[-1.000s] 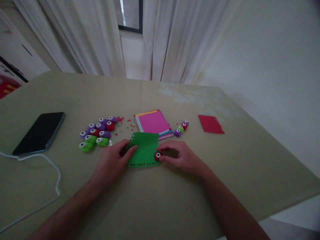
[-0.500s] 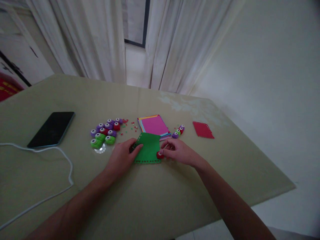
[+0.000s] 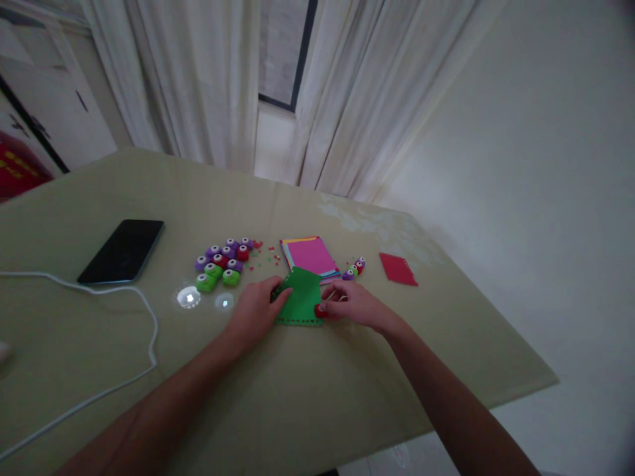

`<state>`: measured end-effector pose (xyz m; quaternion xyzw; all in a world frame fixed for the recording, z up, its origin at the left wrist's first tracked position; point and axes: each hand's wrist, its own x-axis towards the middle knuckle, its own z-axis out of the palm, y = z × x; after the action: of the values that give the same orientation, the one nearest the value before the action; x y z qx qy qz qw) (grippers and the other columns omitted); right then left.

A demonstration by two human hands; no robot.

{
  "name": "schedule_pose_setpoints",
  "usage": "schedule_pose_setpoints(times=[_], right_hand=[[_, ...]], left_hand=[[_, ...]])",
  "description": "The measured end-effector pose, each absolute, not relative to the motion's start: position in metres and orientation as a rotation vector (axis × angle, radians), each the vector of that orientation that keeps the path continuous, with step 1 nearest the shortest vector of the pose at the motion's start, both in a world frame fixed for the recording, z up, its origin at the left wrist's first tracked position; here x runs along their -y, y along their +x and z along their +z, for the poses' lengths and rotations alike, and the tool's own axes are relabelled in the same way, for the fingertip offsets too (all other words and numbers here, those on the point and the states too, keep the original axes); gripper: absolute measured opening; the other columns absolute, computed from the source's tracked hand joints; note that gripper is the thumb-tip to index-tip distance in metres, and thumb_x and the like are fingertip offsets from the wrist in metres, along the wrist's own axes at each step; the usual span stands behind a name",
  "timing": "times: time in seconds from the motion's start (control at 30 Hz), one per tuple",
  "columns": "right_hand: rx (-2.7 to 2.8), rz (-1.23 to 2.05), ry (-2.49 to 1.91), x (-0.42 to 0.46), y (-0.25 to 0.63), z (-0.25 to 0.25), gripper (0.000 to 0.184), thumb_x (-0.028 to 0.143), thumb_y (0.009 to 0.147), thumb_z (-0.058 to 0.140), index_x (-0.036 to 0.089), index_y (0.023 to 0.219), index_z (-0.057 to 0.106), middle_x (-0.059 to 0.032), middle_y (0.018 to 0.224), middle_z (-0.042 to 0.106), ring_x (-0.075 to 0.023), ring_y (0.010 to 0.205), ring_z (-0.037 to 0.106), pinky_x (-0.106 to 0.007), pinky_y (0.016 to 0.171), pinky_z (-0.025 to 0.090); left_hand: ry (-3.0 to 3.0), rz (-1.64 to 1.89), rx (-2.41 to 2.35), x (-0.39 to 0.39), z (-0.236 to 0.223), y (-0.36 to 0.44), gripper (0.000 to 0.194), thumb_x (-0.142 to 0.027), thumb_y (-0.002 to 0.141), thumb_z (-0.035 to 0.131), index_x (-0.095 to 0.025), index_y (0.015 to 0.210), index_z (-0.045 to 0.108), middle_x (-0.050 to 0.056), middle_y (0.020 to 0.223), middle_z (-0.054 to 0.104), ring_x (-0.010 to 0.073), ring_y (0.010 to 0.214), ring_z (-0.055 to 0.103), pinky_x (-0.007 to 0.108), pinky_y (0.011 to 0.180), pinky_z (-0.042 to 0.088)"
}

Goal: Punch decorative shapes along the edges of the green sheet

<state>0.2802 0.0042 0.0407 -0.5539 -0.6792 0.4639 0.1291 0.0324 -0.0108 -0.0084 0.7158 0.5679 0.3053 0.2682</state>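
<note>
A green sheet of paper [image 3: 303, 296] with punched holes along its left and bottom edges is held above the table. My left hand [image 3: 258, 305] pinches its left edge between thumb and fingers. At the sheet's lower right edge, my right hand [image 3: 354, 305] grips a small red craft punch [image 3: 320, 311], its thumb on top. Whether the punch is pressed down cannot be made out. Behind the sheet lies a stack of coloured paper [image 3: 310, 256], pink on top. Small purple, green and red punches [image 3: 354, 269] stand in a short row beside the stack.
Several purple, green and red punches [image 3: 218, 264] cluster left of the sheet, near scattered paper bits [image 3: 270, 256]. A black tablet [image 3: 124, 251] and a white cable [image 3: 149, 317] lie farther left. A red punched sheet [image 3: 398, 269] rests at the right.
The view has shifted slightly, so the table's things appear moved a little. Both hands keep their holds on the green sheet and the red punch.
</note>
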Motion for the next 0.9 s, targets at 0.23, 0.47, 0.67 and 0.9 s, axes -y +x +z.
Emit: schedule_pose_setpoints(times=[0.23,0.47,0.67,0.9], right_hand=[[2.107,1.375,-1.671,-0.009,0.278,0.039,0.034,0.042,0.09,0.071,0.022,0.074,0.048,0.0072,0.061,0.048,-0.0112,0.05,0.048,-0.024,0.048,0.036],[2.493,1.165,-1.561,-0.029,0.274,0.04,0.03,0.025,0.089,0.068,0.02,0.068,0.047,0.004,0.072,0.049,-0.0127,0.068,0.046,-0.024,0.06,0.033],[2.59,1.171,-1.569,-0.034,0.274,0.043,0.033,0.031,0.091,0.071,0.019,0.069,0.05,0.0023,0.076,0.052,-0.0143,0.071,0.049,-0.025,0.062,0.034],[2.631,1.159,-1.589,-0.038,0.272,0.042,0.03,0.029,0.09,0.073,0.02,0.069,0.052,0.0019,0.075,0.052,-0.0143,0.07,0.047,-0.025,0.06,0.032]], left_hand=[[1.928,0.814,-1.543,0.01,-0.009,0.032,0.027,-0.039,0.097,0.053,-0.021,0.078,0.061,0.0,0.066,0.062,0.0194,0.062,0.055,0.03,0.06,0.029],[1.915,0.814,-1.554,0.009,-0.009,0.032,0.029,-0.041,0.096,0.054,-0.022,0.075,0.059,0.0,0.065,0.062,0.0193,0.06,0.054,0.03,0.059,0.028],[1.892,0.791,-1.563,0.009,-0.008,0.032,0.031,-0.043,0.096,0.054,-0.022,0.073,0.057,-0.001,0.063,0.059,0.0188,0.058,0.052,0.03,0.057,0.027],[1.875,0.807,-1.567,0.01,-0.006,0.032,0.032,-0.045,0.095,0.053,-0.023,0.073,0.056,-0.001,0.063,0.058,0.0193,0.059,0.053,0.03,0.058,0.029]])
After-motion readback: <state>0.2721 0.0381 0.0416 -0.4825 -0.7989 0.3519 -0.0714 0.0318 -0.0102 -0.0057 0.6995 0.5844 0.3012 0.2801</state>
